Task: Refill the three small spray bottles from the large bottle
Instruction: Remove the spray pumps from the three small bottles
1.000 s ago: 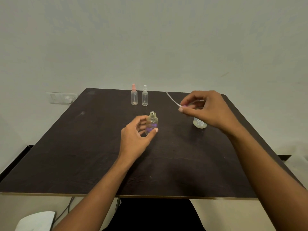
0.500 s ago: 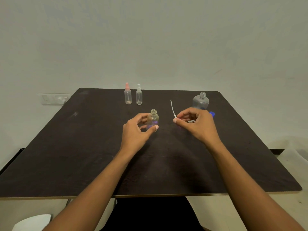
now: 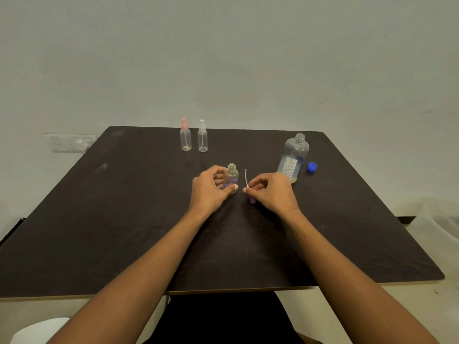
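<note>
At the far left of the table (image 3: pixel 104 219) stand the pink-capped spray bottle (image 3: pixel 185 139) and the white-capped spray bottle (image 3: pixel 202 137), both closed and upright. My left hand (image 3: pixel 210 192) wraps narrow around the open small bottle (image 3: pixel 232 176) in the middle. My right hand (image 3: pixel 270 193) pinches the spray head, its thin dip tube (image 3: pixel 246 177) pointing up. I should lay this aside where the tube stays clean, then pour slowly into the narrow neck. The large bottle (image 3: pixel 294 157) stands open at the right, its blue cap (image 3: pixel 312 167) just beside. Its label is too small to read.
</note>
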Motion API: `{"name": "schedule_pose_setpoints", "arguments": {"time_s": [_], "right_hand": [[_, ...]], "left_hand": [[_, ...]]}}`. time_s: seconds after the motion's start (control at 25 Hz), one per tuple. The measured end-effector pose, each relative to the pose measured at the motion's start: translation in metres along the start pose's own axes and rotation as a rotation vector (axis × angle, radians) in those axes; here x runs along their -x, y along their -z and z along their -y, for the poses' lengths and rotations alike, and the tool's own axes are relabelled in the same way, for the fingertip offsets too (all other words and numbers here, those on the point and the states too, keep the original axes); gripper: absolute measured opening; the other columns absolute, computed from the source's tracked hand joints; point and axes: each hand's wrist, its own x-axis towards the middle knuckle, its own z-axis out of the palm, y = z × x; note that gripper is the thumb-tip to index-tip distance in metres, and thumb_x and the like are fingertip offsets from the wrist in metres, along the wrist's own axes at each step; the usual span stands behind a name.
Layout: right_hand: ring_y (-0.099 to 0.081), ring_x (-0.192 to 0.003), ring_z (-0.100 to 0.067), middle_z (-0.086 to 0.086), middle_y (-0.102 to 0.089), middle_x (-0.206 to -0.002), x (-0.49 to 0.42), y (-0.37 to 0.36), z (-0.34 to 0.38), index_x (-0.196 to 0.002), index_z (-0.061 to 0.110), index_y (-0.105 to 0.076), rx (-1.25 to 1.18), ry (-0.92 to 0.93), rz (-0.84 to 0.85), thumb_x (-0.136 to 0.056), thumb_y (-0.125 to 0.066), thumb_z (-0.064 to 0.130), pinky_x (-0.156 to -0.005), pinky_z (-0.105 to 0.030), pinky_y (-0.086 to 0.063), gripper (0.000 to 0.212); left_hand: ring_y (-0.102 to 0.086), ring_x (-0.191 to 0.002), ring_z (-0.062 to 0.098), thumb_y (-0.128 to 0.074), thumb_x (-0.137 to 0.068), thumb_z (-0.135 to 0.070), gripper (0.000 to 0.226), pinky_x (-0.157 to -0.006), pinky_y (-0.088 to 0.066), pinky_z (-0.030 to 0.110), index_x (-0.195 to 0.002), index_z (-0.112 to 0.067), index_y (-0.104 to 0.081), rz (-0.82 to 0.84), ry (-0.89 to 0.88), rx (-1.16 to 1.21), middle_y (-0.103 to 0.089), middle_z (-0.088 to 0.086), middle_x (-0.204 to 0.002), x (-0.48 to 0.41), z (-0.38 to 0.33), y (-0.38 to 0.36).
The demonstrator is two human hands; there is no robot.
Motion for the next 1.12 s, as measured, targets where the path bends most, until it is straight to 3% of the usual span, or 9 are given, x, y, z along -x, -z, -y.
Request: {"name": "schedule_pose_setpoints", "arguments": {"time_s": [0.36,0.72,0.96,1.12], "right_hand": [[-0.073,-0.071,-0.004,0.010,-0.074,-0.061,-0.009,-0.010,0.002,-0.085,0.025,-0.084,0.202,0.028,-0.001,-0.087,-0.082,0.036,-0.085,-0.035,-0.062,0.011],[-0.072,-0.084,-0.013,0.006,-0.078,-0.078,-0.011,-0.014,0.008,-0.094,0.026,-0.086,0.283,0.033,-0.031,-0.090,-0.076,0.041,-0.085,-0.037,-0.063,0.019],[-0.072,-0.081,-0.012,0.006,-0.076,-0.072,-0.011,-0.015,0.008,-0.089,0.025,-0.085,0.286,0.021,-0.022,-0.091,-0.074,0.041,-0.086,-0.037,-0.062,0.020],[-0.071,-0.081,-0.011,0.008,-0.076,-0.076,-0.011,-0.014,0.008,-0.091,0.025,-0.086,0.288,0.027,-0.027,-0.092,-0.073,0.045,-0.083,-0.036,-0.062,0.024]], "left_hand": [[-0.074,-0.099,0.002,-0.095,-0.076,-0.019,0.048,-0.092,-0.062,0.026,-0.119,-0.019,-0.073,0.008,0.019,-0.055,-0.078,-0.007,-0.106,-0.008,0.008,-0.005],[-0.071,-0.105,0.001,-0.094,-0.076,-0.017,0.056,-0.093,-0.058,0.016,-0.126,-0.017,-0.070,0.019,0.025,-0.078,-0.076,-0.006,-0.113,-0.005,0.006,-0.003],[-0.068,-0.101,-0.001,-0.093,-0.078,-0.015,0.056,-0.085,-0.052,0.003,-0.129,-0.016,-0.069,0.028,0.039,-0.097,-0.074,-0.007,-0.114,-0.004,0.005,-0.004],[-0.069,-0.103,0.001,-0.093,-0.078,-0.014,0.056,-0.091,-0.055,0.010,-0.128,-0.016,-0.068,0.027,0.045,-0.096,-0.074,-0.007,-0.113,-0.004,0.003,-0.003]]}}
